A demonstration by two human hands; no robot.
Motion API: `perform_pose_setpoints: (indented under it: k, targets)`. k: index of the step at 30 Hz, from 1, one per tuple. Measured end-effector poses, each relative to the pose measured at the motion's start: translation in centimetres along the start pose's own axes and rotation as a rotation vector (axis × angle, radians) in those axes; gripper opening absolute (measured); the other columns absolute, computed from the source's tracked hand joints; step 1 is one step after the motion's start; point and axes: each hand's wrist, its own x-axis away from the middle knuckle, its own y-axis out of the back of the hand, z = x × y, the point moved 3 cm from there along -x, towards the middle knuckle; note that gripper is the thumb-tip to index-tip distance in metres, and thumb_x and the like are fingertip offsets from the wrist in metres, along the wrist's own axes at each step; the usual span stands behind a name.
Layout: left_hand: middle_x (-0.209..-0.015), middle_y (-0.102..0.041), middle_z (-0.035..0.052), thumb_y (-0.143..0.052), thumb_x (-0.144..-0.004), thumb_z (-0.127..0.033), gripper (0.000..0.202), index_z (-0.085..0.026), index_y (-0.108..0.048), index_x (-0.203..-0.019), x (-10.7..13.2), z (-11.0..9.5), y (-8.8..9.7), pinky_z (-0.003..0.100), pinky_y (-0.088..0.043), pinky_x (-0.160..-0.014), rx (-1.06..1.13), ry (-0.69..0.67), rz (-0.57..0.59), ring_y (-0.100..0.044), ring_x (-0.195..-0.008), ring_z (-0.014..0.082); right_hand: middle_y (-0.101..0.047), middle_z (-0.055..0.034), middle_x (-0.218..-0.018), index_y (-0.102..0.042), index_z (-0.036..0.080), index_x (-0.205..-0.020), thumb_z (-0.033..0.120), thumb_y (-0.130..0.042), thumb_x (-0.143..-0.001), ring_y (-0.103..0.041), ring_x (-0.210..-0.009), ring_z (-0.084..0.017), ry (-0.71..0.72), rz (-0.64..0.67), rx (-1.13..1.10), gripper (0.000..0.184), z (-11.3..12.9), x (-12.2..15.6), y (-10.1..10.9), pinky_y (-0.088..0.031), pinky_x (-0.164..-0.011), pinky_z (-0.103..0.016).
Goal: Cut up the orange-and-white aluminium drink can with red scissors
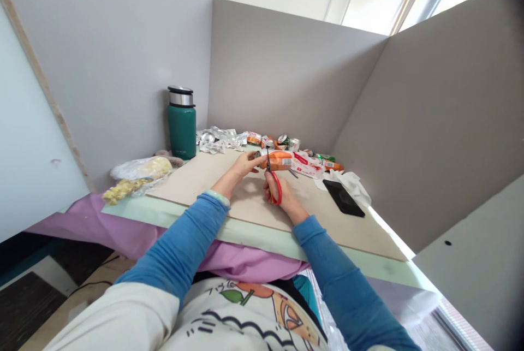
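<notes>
My left hand grips the left end of an orange drink can, which lies on its side above the board. Red-handled scissors are in my right hand, with fingers wrapped round the handles. Their dark blades point up and cross the can close to my left fingertips. Whether the blades have cut into the metal cannot be made out. Under both hands lies a beige board. Just right of the can is a red and white wrapper or can piece, partly hidden behind it.
Behind the board lie crumpled silver pieces and several cans. A green bottle stands at the left, near a plastic bag. To the right are a black phone and white tissue. Grey panels enclose the table.
</notes>
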Motion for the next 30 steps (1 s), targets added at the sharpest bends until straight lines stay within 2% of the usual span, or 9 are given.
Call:
perform_pose_setpoints:
  k: [5, 10, 22, 30]
  targets:
    - [-0.121, -0.07, 0.0098, -0.075, -0.08, -0.052, 0.048, -0.018, -0.065, -0.111, 0.2, -0.21, -0.04, 0.029, -0.056, -0.075, -0.032, 0.008, 0.023, -0.068, -0.11, 0.0247, -0.057, -0.002, -0.05, -0.057, 0.023, -0.071, 0.061, -0.048, -0.098, -0.052, -0.044, -0.016, -0.01, -0.03, 0.034, 0.048, -0.14, -0.22, -0.12, -0.043, -0.048, -0.029]
    - [-0.122, -0.07, 0.0113, -0.076, -0.079, -0.052, 0.051, -0.017, -0.064, -0.115, 0.19, -0.19, 0.03, 0.03, -0.057, -0.076, -0.032, -0.008, 0.011, -0.068, -0.111, 0.0258, -0.057, -0.0013, -0.048, -0.057, 0.022, -0.071, 0.056, -0.045, -0.101, -0.053, -0.043, -0.015, 0.007, -0.033, 0.044, 0.046, -0.29, -0.31, -0.24, -0.042, -0.046, -0.028]
    - [-0.12, -0.071, 0.0112, -0.073, -0.082, -0.049, 0.049, -0.017, -0.066, -0.118, -0.34, 0.41, 0.22, 0.028, -0.057, -0.073, -0.04, -0.024, 0.015, -0.069, -0.108, 0.0241, -0.057, 0.0004, -0.046, -0.057, 0.024, -0.068, 0.058, -0.048, -0.099, -0.053, -0.041, -0.015, 0.045, -0.047, 0.069, 0.047, -0.67, -0.58, -0.27, -0.041, -0.046, -0.028]
    - [-0.125, -0.069, 0.0113, -0.073, -0.082, -0.05, 0.05, -0.018, -0.065, -0.12, -0.28, 0.39, 0.17, 0.028, -0.057, -0.074, -0.039, -0.034, 0.014, -0.068, -0.11, 0.0245, -0.056, 0.0005, -0.045, -0.057, 0.024, -0.067, 0.053, -0.049, -0.099, -0.052, -0.041, -0.015, 0.03, -0.061, 0.103, 0.044, 0.08, -0.24, -0.33, -0.041, -0.046, -0.029]
